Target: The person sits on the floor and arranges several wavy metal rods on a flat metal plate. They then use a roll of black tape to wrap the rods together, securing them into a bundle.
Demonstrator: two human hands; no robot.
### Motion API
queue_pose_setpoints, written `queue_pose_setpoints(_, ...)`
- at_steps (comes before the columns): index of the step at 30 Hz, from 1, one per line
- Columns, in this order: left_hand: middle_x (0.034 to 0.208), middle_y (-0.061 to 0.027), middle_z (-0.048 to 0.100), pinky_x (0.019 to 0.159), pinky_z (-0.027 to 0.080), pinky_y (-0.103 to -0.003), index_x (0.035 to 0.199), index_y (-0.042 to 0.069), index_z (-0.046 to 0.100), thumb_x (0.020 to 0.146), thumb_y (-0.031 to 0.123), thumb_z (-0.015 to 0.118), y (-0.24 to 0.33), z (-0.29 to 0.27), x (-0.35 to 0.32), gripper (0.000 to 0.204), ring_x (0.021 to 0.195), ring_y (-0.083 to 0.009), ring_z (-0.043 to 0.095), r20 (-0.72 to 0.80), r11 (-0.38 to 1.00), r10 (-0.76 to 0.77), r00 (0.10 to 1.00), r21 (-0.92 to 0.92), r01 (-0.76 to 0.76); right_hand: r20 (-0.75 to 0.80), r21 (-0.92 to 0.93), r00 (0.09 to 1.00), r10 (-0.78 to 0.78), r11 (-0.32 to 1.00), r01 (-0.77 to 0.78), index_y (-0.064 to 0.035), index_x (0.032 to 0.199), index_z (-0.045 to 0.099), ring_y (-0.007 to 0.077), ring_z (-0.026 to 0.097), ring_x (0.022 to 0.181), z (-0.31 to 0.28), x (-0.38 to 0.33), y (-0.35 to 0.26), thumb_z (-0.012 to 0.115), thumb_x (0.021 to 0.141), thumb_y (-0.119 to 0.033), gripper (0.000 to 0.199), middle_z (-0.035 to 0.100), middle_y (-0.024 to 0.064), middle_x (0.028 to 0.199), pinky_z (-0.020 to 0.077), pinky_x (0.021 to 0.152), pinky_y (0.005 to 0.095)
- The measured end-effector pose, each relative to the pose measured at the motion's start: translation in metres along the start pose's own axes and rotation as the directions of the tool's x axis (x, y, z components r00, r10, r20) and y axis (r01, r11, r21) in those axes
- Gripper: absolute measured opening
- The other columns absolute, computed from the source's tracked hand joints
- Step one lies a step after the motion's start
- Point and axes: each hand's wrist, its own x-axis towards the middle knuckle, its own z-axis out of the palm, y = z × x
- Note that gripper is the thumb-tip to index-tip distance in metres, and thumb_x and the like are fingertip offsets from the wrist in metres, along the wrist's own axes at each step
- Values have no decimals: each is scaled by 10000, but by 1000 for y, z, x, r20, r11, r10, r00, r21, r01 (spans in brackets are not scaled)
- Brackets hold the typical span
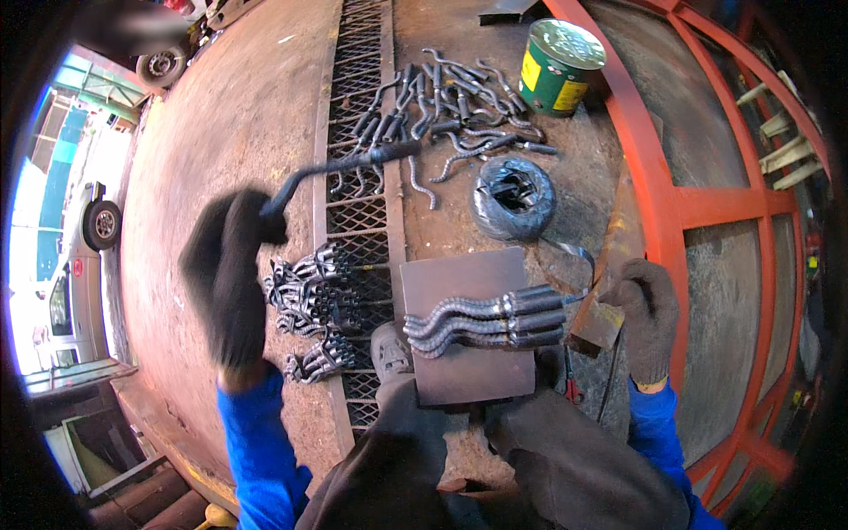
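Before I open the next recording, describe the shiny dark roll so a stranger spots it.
Find the orange-red metal frame on the right. Left of it, below the green can, sits the shiny dark roll: one thick ring, unlike the wavy rods nearby.

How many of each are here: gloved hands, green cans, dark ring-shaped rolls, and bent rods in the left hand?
Gloved hands (left hand, right hand): 2
Green can: 1
Dark ring-shaped roll: 1
Bent rod in left hand: 1
Total: 5
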Motion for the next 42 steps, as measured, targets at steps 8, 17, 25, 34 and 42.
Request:
queue_pose_setpoints(8,860,-151,663,718,526,-367,873,-42,657,943,282,598,-20,-52,-152,337,791,-245,641,398,818,-269,877,-385,426,713,48,696,79,986,-161,-48,1233,584,178,644,916,3,-36,-40,832,780,-273,564,640,83,1095,536,788,327)
queue_pose_setpoints(17,981,-110,700,799,528,-313,1077,-35,678,893,150,669,-52,-5,-165,261,875,-164,647,671,728,-524,525,32,685,500,-320,825,263,942,-106,-71,1155,665,244,654,1000,-4,-58,-3,779,777,-134,399,686,112,1059,512,880,370)
queue_pose_setpoints(25,958,-97,699,718,540,-293,1001,-24,642,893,122,698,-70,23,-171,190,814,-134,647,553,619,-647,525,-21,785,343,-323,912,223,940,-108,-60,1137,653,215,653,963,12,-53,5,766,795,-105,363,683,91,1041,522,853,362)
queue_pose_setpoints(34,861,-91,710,655,532,-274,955,-46,688,856,143,737,-70,25,-170,218,739,-127,651,532,591,-657,534,-76,803,249,-344,945,214,931,-120,-33,1009,671,158,652,857,16,-51,5,782,788,-96,255,691,66,949,527,779,307)
queue_pose_setpoints(42,846,-83,704,633,525,-264,962,-36,691,852,106,733,-65,27,-167,185,713,-135,643,496,591,-678,542,-71,804,206,-282,977,58,959,2,-32,1003,670,181,640,825,20,-51,18,806,779,-144,285,670,83,908,521,746,316)
